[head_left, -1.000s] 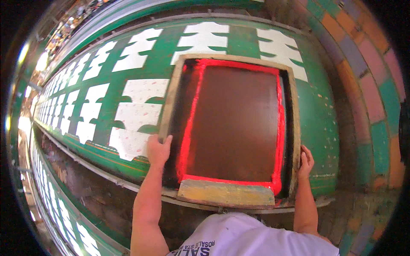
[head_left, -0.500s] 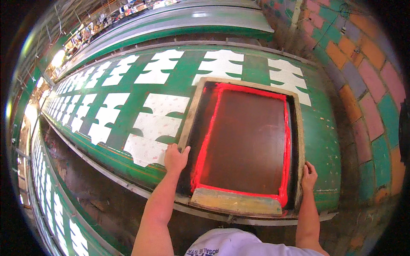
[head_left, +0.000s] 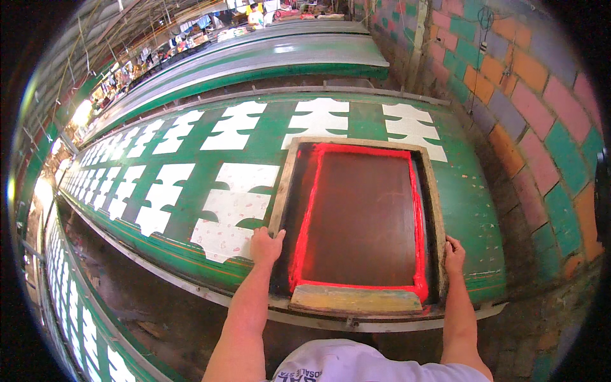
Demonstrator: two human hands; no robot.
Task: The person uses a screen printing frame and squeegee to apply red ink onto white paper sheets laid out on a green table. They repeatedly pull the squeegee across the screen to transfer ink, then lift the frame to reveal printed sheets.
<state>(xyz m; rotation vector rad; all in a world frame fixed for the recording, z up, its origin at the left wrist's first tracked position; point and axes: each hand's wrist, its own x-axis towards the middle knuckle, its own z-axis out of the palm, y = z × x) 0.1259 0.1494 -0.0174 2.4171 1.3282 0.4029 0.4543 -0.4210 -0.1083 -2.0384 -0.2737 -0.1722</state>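
While a bar (head_left: 356, 300) lies across the near end of the frame (head_left: 363, 144), both hands hold that frame by its sides. The left hand (head_left: 267, 247) clasps the left rail (head_left: 282, 191); the right hand (head_left: 454, 254) has its fingers curled against the right rail (head_left: 436, 210), their reach underneath hidden. A level, matched hold on both sides would serve best, so the bar doesn't slide and the red ink (head_left: 419, 254) bordering the dark mesh (head_left: 363, 216) doesn't spread. The frame is over the near side of the tabletop (head_left: 468, 216); contact is unclear. Sideways drag could smear the marked cutouts (head_left: 242, 204) just left of it. Beyond are farther cutouts (head_left: 226, 141), then a multicoloured wall (head_left: 547, 114).
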